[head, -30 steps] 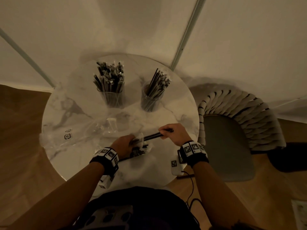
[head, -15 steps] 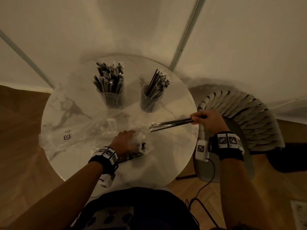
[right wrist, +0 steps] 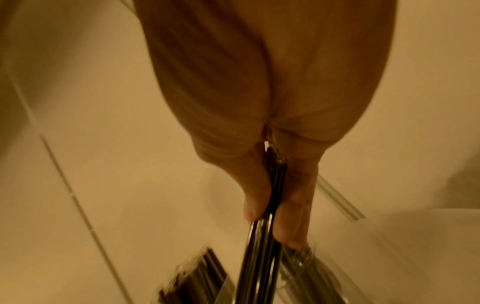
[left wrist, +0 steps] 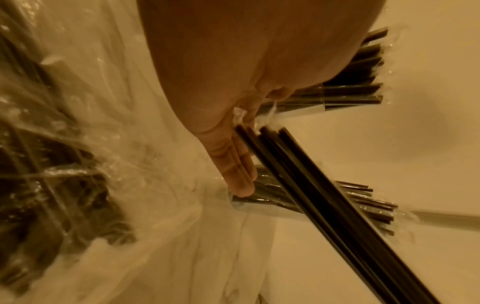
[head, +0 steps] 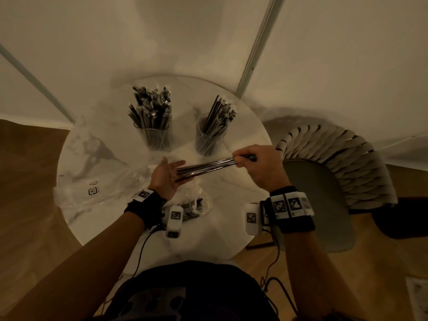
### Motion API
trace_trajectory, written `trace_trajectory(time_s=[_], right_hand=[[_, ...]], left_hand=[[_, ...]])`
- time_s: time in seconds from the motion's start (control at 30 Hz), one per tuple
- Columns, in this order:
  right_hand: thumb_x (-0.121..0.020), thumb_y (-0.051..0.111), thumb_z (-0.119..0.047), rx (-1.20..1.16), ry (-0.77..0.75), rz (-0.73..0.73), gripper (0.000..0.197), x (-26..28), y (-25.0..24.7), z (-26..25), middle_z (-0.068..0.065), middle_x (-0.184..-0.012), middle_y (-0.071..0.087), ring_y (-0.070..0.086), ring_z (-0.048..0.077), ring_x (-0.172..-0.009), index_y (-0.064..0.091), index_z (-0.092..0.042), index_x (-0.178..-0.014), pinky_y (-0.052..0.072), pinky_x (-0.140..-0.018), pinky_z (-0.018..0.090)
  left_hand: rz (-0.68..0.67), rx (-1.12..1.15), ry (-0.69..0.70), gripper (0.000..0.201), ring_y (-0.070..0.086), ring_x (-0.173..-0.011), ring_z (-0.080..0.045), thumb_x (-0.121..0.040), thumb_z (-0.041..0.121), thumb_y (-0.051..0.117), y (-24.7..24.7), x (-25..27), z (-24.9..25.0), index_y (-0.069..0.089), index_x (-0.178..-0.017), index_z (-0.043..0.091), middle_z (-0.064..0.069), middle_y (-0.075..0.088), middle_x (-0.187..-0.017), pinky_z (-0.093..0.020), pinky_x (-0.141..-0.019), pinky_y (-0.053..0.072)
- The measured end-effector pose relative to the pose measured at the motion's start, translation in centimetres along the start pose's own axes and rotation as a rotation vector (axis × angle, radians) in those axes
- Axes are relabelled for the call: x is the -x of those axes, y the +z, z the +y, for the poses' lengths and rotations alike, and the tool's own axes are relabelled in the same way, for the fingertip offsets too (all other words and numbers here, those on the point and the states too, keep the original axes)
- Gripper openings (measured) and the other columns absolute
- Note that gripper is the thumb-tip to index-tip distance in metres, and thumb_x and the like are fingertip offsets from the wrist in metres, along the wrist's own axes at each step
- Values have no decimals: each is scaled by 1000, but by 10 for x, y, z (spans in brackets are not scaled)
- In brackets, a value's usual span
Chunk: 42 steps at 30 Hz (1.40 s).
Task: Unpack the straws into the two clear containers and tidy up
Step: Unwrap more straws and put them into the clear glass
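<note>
My right hand (head: 249, 158) pinches one end of a bundle of black straws (head: 206, 167) held level over the round marble table (head: 234, 195). The bundle's free ends rest against the palm of my left hand (head: 166, 174), which is held flat with straight fingers. The left wrist view shows those straw ends (left wrist: 262, 142) touching the straight fingers (left wrist: 233, 162). In the right wrist view thumb and fingers (right wrist: 293, 205) clamp the straws (right wrist: 262, 236). Two clear containers stand at the back: the left one (head: 154, 140) is packed with straws, the right one (head: 208, 140) holds fewer.
Crumpled clear packaging (head: 97, 191) lies on the table's left side. A bag with more straws (head: 192, 205) sits below my left hand. A woven chair (head: 328, 172) stands right of the table. Cables hang from both wristbands.
My right hand pulled the straw bundle out of the bag to the right, then brought it back left. My left hand let go of the bag, rose and opened against the straw ends.
</note>
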State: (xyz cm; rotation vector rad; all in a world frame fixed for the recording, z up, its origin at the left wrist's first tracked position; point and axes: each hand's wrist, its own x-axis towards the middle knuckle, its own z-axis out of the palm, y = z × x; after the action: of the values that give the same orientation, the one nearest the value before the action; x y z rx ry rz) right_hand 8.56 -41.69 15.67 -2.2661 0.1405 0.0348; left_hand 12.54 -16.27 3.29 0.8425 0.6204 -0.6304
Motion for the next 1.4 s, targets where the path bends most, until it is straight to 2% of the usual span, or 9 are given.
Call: trace_trajectory(time_s=[0.17, 0.37, 0.53, 0.67, 0.77, 0.9, 1.07, 1.23, 1.4], right_hand=[[-83, 73, -9, 32, -141, 109, 9, 4, 30, -16, 6, -87, 71, 66, 18, -79, 77, -9, -91, 55, -78, 35], [-84, 68, -1, 123, -203, 22, 9, 2, 48, -22, 10, -93, 63, 62, 25, -84, 73, -3, -91, 55, -79, 43], [-91, 59, -3, 209, -196, -75, 14, 1, 45, -21, 10, -103, 57, 58, 26, -92, 71, -6, -97, 52, -86, 42], [-88, 60, 4, 164, -258, -36, 15, -3, 40, -23, 12, -95, 60, 60, 24, -82, 74, -1, -91, 53, -76, 41], [-86, 63, 6, 148, -251, -39, 15, -5, 35, -24, 12, -93, 62, 62, 23, -80, 76, -2, -90, 54, -75, 39], [-84, 67, 3, 153, -222, -62, 15, -5, 25, -25, 11, -94, 64, 63, 22, -83, 75, -5, -94, 55, -78, 36], [-83, 73, -6, 157, -107, -16, 21, -9, 15, -28, 7, -101, 62, 59, 15, -83, 72, -8, -104, 42, -80, 10], [-82, 73, -8, 168, -102, -72, 16, -14, 11, -31, 6, -92, 74, 69, 20, -83, 76, -11, -98, 54, -90, 39], [-81, 72, -6, 163, -154, -62, 15, -20, 8, -45, 6, -87, 76, 71, 21, -79, 79, -11, -94, 55, -89, 45]], left_hand=[[132, 59, 24, 55, 65, -97, -43, -105, 40, 33, 7, 3, 1, 59, -102, -9, -24, 66, -104, -49, -72, 58], [181, -40, -10, 25, 68, -76, -37, -102, 14, 42, 11, 11, 2, 58, -98, -4, -23, 65, -94, -41, -60, 60], [170, -248, -70, 25, 67, -54, -21, -104, 16, 37, 8, 15, 0, 57, -99, 3, -14, 66, -78, -19, -34, 33], [54, -411, -222, 25, 51, -54, -17, -102, 21, 41, 6, 20, 2, 56, -101, 1, -12, 56, -78, -17, -34, 30], [7, -325, -260, 21, 48, -45, -11, -102, 19, 45, 2, 18, 2, 54, -104, 0, -10, 52, -77, -16, -34, 32], [-24, -224, -239, 19, 51, -50, -10, -99, 20, 53, -1, 16, 3, 58, -100, 2, -7, 54, -76, -17, -47, 41], [-51, -200, -190, 17, 50, -52, -10, -98, 19, 55, -1, 14, 6, 60, -96, 2, -5, 56, -71, -17, -52, 46], [-54, -154, -157, 16, 49, -52, -11, -98, 18, 55, -4, 9, 4, 59, -97, 3, -6, 55, -71, -17, -51, 48], [-68, -123, -91, 16, 50, -53, -12, -99, 21, 53, -1, 10, 3, 59, -93, 7, -7, 54, -74, -18, -46, 43]])
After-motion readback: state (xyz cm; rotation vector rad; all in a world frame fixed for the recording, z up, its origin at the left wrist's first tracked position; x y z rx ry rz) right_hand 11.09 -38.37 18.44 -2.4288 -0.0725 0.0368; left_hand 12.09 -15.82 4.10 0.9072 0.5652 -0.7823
